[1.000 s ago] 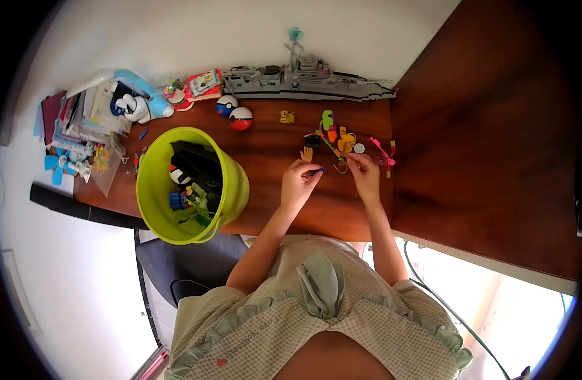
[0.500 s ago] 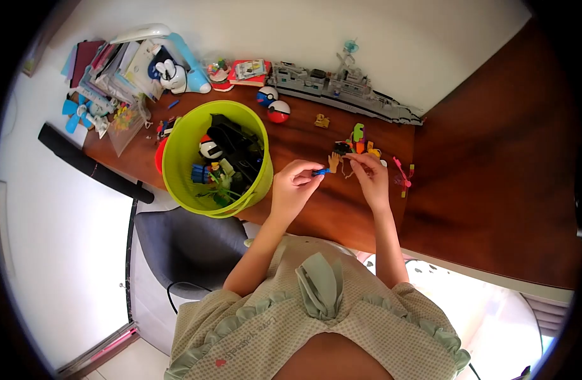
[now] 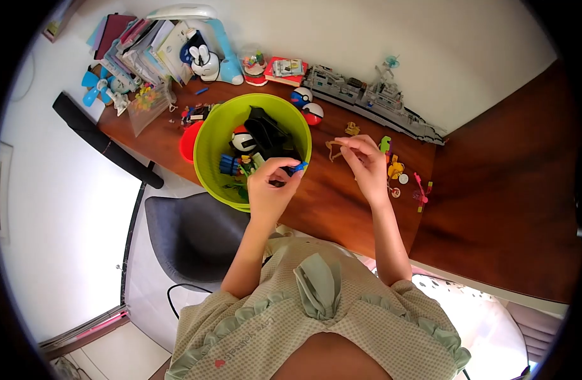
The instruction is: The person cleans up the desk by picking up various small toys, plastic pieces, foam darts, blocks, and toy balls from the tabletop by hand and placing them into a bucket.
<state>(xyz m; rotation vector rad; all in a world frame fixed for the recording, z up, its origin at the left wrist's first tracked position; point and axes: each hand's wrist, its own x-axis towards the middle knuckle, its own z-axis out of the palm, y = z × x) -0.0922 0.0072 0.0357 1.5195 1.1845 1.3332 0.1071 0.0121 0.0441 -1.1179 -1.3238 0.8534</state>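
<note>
1. Nearest us, a person in a pale patterned top (image 3: 253, 323) leans toward the near edge of a brown wooden table (image 3: 332, 209); a grey chair (image 3: 193, 237) stands beside that edge.
2. We see the left hand (image 3: 271, 193) closed in a pinch on a small blue piece (image 3: 298, 168), raised in front of the near-right rim of a lime-green bucket (image 3: 210, 140).
3. The right hand (image 3: 367, 166), above the table's middle, pinches a thin tan piece (image 3: 333, 149) between thumb and fingers, its lower part dangling.
4. Inside the bucket, near the table's front edge, we make out black parts (image 3: 265, 126), a red, black and white ball (image 3: 242, 141) and a dark blue block (image 3: 227, 164). A red container (image 3: 188, 142) sits just beside it.
5. Toward the table's right end we find a yellow toy (image 3: 395, 168), a white disc (image 3: 403, 179) and a pink toy (image 3: 420, 190), partly bunched beside the right hand.
6. Farther back, two toy balls (image 3: 312, 114) touch, and a grey model ship (image 3: 360, 95) lines the far edge.
7. At the far-left corner, we spot upright books (image 3: 136, 54) near a blue-and-white lamp (image 3: 224, 54).
</note>
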